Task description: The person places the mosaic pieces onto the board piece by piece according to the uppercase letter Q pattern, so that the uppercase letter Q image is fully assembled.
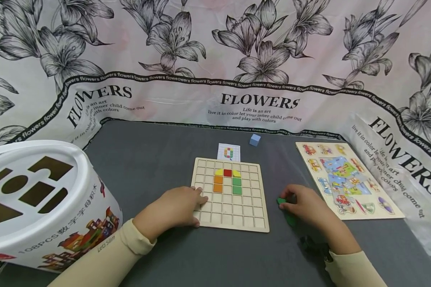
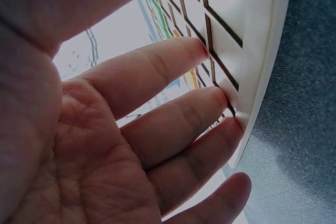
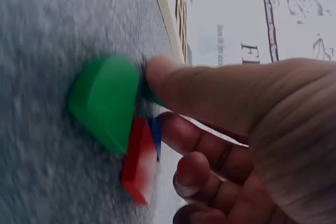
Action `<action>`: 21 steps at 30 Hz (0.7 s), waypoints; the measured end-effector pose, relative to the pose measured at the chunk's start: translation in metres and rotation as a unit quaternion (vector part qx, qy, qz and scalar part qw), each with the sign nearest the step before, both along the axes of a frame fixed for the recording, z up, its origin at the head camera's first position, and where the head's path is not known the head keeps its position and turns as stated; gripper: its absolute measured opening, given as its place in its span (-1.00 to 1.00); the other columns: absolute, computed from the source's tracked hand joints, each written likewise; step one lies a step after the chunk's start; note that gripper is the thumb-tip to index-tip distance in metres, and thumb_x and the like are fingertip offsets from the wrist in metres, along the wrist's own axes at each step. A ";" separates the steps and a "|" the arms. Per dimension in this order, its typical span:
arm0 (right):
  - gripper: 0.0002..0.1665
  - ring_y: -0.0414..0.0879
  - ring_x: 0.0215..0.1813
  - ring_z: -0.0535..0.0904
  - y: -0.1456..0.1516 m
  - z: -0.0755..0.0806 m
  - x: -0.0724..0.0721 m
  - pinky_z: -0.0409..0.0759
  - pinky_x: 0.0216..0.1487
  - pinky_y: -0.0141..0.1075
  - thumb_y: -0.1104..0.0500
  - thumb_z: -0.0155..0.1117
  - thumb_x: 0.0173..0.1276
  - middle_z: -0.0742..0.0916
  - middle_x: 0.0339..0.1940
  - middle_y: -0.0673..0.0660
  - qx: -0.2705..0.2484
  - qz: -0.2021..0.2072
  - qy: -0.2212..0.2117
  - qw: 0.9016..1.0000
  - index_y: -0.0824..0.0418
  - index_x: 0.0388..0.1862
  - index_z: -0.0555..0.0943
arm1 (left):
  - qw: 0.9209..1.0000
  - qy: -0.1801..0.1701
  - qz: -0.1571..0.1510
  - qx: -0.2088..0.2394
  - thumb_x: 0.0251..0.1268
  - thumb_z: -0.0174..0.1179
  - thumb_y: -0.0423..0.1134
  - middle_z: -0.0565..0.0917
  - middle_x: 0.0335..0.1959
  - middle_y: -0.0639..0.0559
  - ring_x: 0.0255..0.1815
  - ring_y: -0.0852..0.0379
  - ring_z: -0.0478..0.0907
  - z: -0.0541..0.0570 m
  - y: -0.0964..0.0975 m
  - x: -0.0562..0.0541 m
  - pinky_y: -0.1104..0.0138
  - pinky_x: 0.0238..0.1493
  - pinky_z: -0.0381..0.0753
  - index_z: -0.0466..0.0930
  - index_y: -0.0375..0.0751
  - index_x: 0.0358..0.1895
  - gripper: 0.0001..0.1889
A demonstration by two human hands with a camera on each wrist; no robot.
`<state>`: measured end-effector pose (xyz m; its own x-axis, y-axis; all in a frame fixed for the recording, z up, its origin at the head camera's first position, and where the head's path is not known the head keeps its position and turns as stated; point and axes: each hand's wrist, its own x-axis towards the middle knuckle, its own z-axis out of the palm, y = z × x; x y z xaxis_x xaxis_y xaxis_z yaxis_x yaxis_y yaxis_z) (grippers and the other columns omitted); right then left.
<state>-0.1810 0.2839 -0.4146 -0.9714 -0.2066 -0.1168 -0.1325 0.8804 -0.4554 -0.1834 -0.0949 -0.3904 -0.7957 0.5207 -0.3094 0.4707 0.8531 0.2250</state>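
Note:
A square wooden grid board (image 1: 238, 213) lies on the grey cloth, with a red square (image 1: 228, 173), yellow corner pieces, orange squares (image 1: 218, 183) and green squares (image 1: 237, 185) set in its cells. My left hand (image 1: 176, 205) rests on the board's left edge, its extended fingertips (image 2: 218, 98) touching the grid. Right of the board, my right hand (image 1: 303, 203) pinches a small green block (image 1: 281, 200) between thumb and forefinger; the thumb hides most of it in the right wrist view. Close by lie a larger green block (image 3: 105, 103), a red block (image 3: 139, 161) and a partly hidden blue piece (image 3: 155, 135).
A pattern card (image 1: 228, 152) lies at the board's far edge, with a blue cube (image 1: 255, 139) behind it to the right. At the right lies a wooden picture puzzle (image 1: 344, 179). A big white bucket with shape holes in its lid (image 1: 46, 159) stands at the left.

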 end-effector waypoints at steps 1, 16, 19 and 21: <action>-0.84 -0.11 -0.34 0.50 -0.002 0.001 0.000 0.49 -0.31 -0.21 0.16 0.56 0.44 0.77 -0.21 0.05 -0.004 -0.003 0.002 1.000 0.12 -0.12 0.72 | 1.000 0.002 -0.001 0.000 0.23 0.64 -0.06 0.53 0.61 -0.10 0.60 -0.13 0.50 0.000 -0.001 0.000 -0.06 0.50 0.56 0.65 0.06 0.49 -0.28; -0.95 -0.12 -0.40 0.51 -0.140 0.012 -0.021 0.53 -0.28 -0.22 0.17 0.53 0.48 0.84 -0.19 -0.03 -0.093 0.040 0.020 0.995 0.04 -0.16 0.79 | 1.000 0.016 -0.011 -0.003 0.20 0.66 -0.02 0.55 0.59 -0.11 0.56 -0.12 0.54 0.000 -0.002 0.000 -0.02 0.47 0.59 0.67 0.06 0.47 -0.27; -0.93 -0.13 -0.40 0.54 -0.160 0.004 -0.024 0.55 -0.26 -0.23 0.18 0.54 0.46 0.83 -0.25 -0.07 -0.097 0.032 0.008 0.995 0.02 -0.21 0.78 | 1.000 0.018 -0.012 -0.007 0.21 0.66 0.00 0.55 0.59 -0.10 0.57 -0.10 0.54 -0.002 -0.002 -0.001 -0.01 0.46 0.61 0.66 0.08 0.48 -0.27; -0.90 -0.14 -0.41 0.54 -0.167 -0.001 -0.025 0.54 -0.26 -0.23 0.20 0.56 0.44 0.82 -0.29 -0.08 -0.097 0.028 0.008 0.995 0.02 -0.24 0.77 | 1.000 0.020 -0.013 -0.010 0.21 0.66 0.01 0.55 0.59 -0.10 0.56 -0.10 0.54 -0.003 -0.002 -0.002 -0.01 0.45 0.62 0.66 0.09 0.48 -0.27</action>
